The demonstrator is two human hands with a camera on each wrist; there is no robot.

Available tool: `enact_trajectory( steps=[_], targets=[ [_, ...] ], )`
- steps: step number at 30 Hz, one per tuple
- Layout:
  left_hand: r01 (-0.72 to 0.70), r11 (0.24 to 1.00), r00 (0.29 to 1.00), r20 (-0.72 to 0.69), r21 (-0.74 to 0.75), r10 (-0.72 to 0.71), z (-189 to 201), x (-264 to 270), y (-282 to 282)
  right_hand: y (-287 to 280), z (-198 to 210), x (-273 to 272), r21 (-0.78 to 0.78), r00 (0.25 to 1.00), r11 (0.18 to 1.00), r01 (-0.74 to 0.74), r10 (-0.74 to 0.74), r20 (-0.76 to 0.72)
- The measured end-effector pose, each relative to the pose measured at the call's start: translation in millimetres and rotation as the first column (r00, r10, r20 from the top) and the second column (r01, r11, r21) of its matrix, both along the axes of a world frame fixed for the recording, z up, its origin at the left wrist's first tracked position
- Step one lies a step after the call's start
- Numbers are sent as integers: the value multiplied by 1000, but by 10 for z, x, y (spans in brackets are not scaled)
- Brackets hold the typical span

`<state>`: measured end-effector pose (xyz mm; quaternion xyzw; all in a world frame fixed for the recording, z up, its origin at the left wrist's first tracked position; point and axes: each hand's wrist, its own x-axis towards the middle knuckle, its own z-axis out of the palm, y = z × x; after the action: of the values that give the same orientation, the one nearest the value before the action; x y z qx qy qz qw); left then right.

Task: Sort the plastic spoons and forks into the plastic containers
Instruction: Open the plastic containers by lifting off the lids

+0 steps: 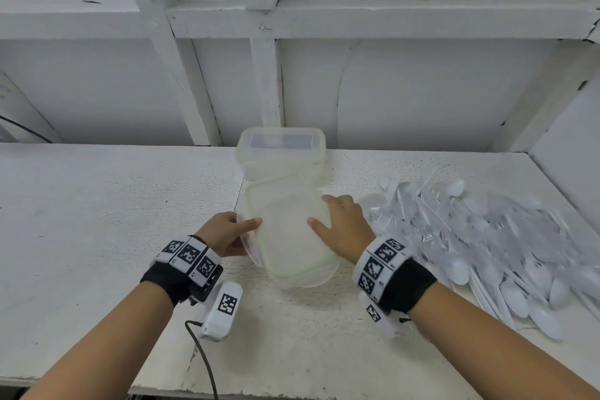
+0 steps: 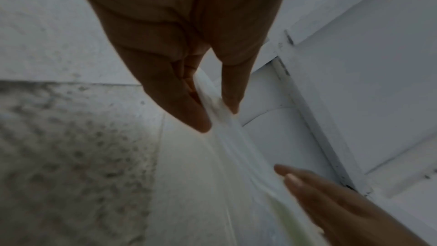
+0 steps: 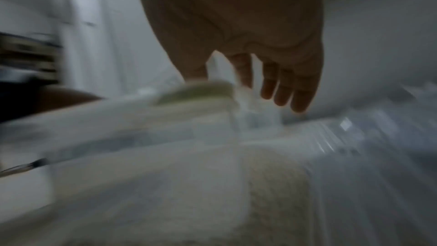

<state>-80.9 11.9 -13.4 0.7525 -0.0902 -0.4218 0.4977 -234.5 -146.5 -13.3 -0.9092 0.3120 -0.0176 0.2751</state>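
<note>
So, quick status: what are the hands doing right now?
Left hand pinches near container's lid edge. Right hand rests open on lid. Far container lidded. Cutlery pile untouched, right. Nothing blocking.

The right hand [image 3: 236, 31] reaches down from the top of the blurred picture, palm toward the camera. Its fingers [image 3: 267, 85] are nearly straight and close together, and the thumb tip is hidden behind the lid [image 3: 132, 108], a pale, green-edged band that slants from the lower left up to the hand. Whether the fingers touch the lid cannot be told. At the far left the other arm [image 3: 68, 96] shows as a dark brown patch. Below lies the speckled table [image 3: 274, 184]. At right, smeared clear cutlery [image 3: 354, 137] glints.
</note>
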Motion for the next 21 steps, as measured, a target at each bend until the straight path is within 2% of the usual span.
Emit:
enact_trajectory(
  steps=[3, 5, 7, 8, 10, 12, 14, 15, 18, 21],
  targets=[
    [15, 999, 992, 127, -50, -8, 203, -6, -56, 264, 188, -134, -66, 960, 959, -276, 272, -59],
    [4, 986, 988, 150, -168, 21, 386, -48, -125, 379, 273, -169, -107, 949, 946, -307, 296, -107],
    [12, 961, 991, 133, -276, 26, 527, -100, -193, 394, 319, -191, -223, 961, 935, -275, 269, -55],
    [31, 958, 987, 158, -284, 15, 555, -119, -221, 366, 325, -200, -286, 966, 926, -246, 257, 1],
    [47, 982, 948, 318, -183, 14, 502, -131, -267, 283, 319, -216, -352, 955, 923, -157, 232, 182],
    [18, 995, 879, 472, 94, -61, 335, -110, -259, 203, 305, -238, -356, 901, 931, -74, 215, 376],
    [24, 944, 890, 423, 329, -170, 127, -129, -212, 114, 275, -285, -362, 841, 932, 22, 179, 510],
    [51, 937, 920, 348, 344, -178, 50, -153, -192, 74, 256, -317, -359, 833, 932, 54, 157, 531],
    [34, 984, 985, 161, 175, -62, -47, -175, -161, -19, 193, -416, -327, 826, 933, 149, 64, 560],
    [-33, 996, 991, 135, 87, 21, 15, -87, -80, -25, 152, -504, -239, 800, 948, 211, -27, 600]
  ],
)
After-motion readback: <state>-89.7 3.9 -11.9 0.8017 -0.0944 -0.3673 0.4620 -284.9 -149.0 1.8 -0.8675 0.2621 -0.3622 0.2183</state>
